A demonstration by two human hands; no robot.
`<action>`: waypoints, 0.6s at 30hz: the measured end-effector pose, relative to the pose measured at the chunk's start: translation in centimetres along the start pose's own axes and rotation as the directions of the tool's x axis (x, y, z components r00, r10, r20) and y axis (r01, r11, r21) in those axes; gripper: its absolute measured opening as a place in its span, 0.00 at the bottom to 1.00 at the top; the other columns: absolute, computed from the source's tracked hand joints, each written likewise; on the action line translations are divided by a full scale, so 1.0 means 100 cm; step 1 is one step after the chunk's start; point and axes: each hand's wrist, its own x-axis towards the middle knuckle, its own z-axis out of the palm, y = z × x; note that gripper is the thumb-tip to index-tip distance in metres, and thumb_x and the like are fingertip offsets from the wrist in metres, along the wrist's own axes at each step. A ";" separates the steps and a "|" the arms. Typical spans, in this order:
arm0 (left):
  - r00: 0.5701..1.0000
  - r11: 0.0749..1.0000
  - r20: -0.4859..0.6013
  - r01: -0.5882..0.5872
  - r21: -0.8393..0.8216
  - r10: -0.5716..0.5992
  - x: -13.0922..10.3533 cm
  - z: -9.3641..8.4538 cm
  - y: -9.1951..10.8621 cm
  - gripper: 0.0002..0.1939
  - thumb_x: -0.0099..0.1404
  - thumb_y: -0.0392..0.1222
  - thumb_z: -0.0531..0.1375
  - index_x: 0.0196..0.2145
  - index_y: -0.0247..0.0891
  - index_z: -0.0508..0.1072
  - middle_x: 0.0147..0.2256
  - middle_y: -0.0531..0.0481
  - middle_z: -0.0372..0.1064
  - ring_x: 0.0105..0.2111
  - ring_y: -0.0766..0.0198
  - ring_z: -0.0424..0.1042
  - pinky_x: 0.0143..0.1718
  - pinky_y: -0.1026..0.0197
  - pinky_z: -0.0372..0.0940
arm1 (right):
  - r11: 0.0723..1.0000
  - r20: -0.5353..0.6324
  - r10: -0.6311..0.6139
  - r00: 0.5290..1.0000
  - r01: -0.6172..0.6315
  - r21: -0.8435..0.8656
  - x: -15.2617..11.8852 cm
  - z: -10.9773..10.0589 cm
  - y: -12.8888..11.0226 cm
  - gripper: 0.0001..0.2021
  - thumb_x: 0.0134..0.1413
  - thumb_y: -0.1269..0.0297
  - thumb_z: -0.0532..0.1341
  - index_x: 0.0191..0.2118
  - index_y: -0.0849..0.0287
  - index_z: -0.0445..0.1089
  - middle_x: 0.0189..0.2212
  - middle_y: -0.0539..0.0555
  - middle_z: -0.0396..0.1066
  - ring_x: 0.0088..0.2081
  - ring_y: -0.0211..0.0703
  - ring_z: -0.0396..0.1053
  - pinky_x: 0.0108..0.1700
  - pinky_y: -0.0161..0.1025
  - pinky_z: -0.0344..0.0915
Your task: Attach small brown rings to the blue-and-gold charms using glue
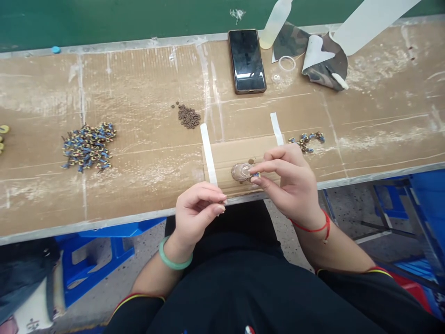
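My right hand [290, 178] pinches a small blue and brown part [255, 175] between thumb and forefinger, held against a round brownish pad [240, 172] on a taped cardboard patch [229, 155] at the table's near edge. My left hand [198, 211] rests at the table edge with its fingertips pressed together; whether something tiny sits between them cannot be told. It wears a green bangle; the right wrist carries a red string.
A large pile of blue and brown parts [87, 147] lies at the left, a small group [308, 139] at the right. Brown rings [188, 115] sit mid-table. A phone [246, 60], plastic bottle [274, 23] and camouflage cloth [325, 58] lie at the back. Blue stools [104, 260] stand below.
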 end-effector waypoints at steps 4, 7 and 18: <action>0.999 0.999 -0.029 0.022 0.041 -0.021 0.000 0.001 0.001 0.06 0.68 0.46 0.77 0.37 0.42 0.89 0.31 0.48 0.80 0.22 0.70 0.71 0.22 0.68 0.68 | 0.997 0.021 -0.039 0.999 0.040 -0.071 0.001 -0.006 0.000 0.03 0.68 0.63 0.71 0.43 0.46 0.83 0.37 0.52 0.77 0.40 0.49 0.73 0.47 0.52 0.69; 0.999 0.998 -0.037 0.028 0.055 -0.026 0.000 0.001 0.001 0.08 0.68 0.47 0.78 0.36 0.42 0.88 0.30 0.49 0.79 0.21 0.71 0.70 0.23 0.68 0.69 | 0.995 0.026 -0.058 0.998 0.060 -0.083 0.001 -0.008 0.000 0.03 0.68 0.64 0.71 0.44 0.46 0.82 0.37 0.51 0.77 0.41 0.49 0.73 0.47 0.51 0.68; 1.000 0.999 -0.029 0.002 0.037 -0.001 0.000 0.002 -0.001 0.04 0.70 0.45 0.77 0.40 0.45 0.89 0.33 0.49 0.82 0.24 0.70 0.73 0.26 0.67 0.72 | 0.995 -0.029 -0.054 0.998 0.051 -0.083 -0.002 -0.003 0.004 0.02 0.68 0.62 0.70 0.42 0.46 0.82 0.36 0.51 0.77 0.40 0.50 0.73 0.48 0.54 0.66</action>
